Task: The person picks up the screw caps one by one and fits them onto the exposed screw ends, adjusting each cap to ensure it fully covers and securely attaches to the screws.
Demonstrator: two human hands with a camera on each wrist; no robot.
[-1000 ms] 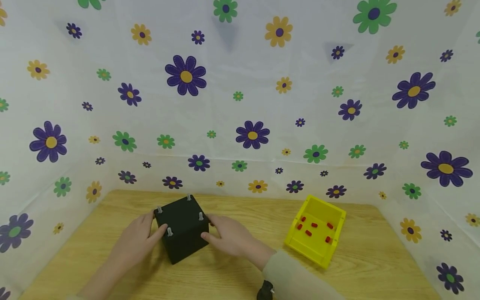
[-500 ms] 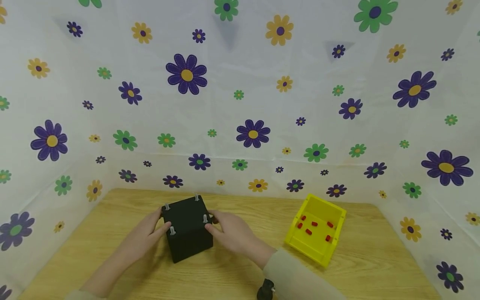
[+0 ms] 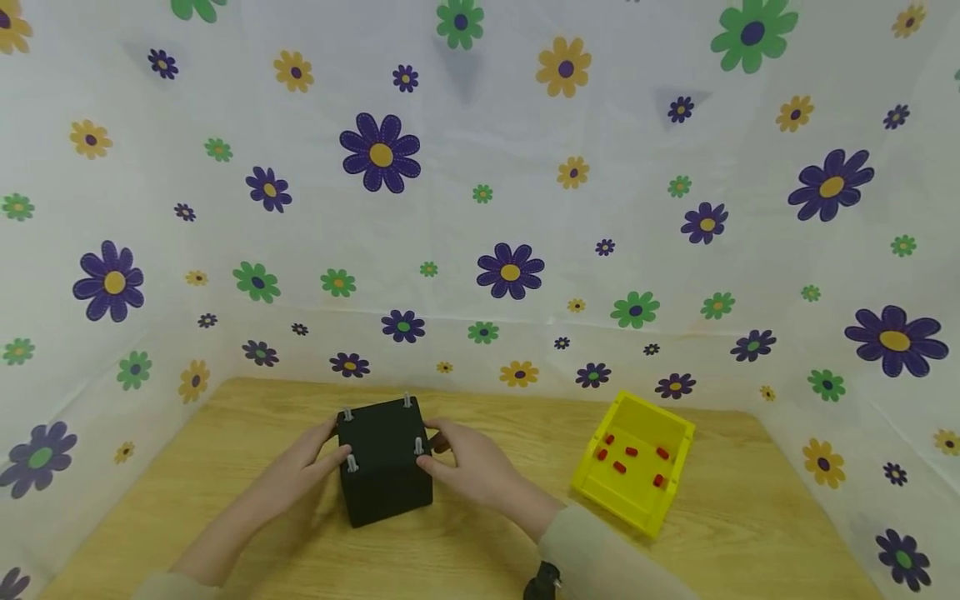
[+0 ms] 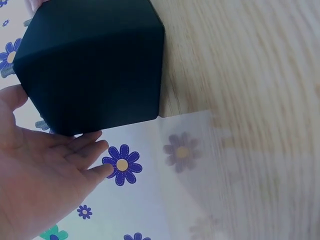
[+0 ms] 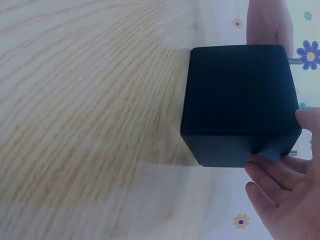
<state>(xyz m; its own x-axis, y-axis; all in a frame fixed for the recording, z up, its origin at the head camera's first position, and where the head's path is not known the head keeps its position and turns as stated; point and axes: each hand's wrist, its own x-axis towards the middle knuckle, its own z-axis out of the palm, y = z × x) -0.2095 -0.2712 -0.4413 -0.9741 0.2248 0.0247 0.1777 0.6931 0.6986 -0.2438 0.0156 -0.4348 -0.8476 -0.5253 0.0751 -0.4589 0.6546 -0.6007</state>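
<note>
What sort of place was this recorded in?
Probably an indoor tabletop workspace, perhaps a screened-off recording booth: a wood-grain table, flower-print sheeting rising behind it and along both sides, and a yellow tray of small red pieces.

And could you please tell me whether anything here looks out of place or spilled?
Nothing looks spilled or damaged: the six red pieces lie inside the yellow bin. The bin sits askew to the table, and the black box stands slightly angled too.
</note>
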